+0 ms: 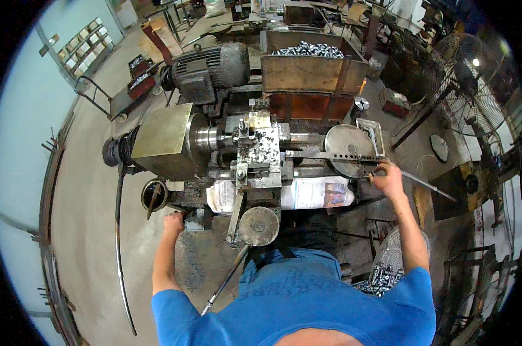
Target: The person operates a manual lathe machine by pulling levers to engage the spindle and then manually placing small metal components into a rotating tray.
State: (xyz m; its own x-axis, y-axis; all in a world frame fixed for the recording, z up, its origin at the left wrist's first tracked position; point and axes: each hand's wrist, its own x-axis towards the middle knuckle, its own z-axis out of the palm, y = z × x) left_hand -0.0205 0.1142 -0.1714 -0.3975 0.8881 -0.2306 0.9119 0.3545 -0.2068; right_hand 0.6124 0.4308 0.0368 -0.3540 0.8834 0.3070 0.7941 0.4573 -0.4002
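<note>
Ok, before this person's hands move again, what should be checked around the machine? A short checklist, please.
1. Left hand away from the spindle nose: ok, it is low at the front, near the dark pot.
2. Right hand at the perforated bar: ok, at its outer end; how firm the grip is, cannot tell.
3. Spindle stopped: cannot tell from a still picture.
4. Tool slide clean: not ok, dark specks litter its top.
5. Small metal parts contained: ok, those behind the machine lie inside the box.
</note>
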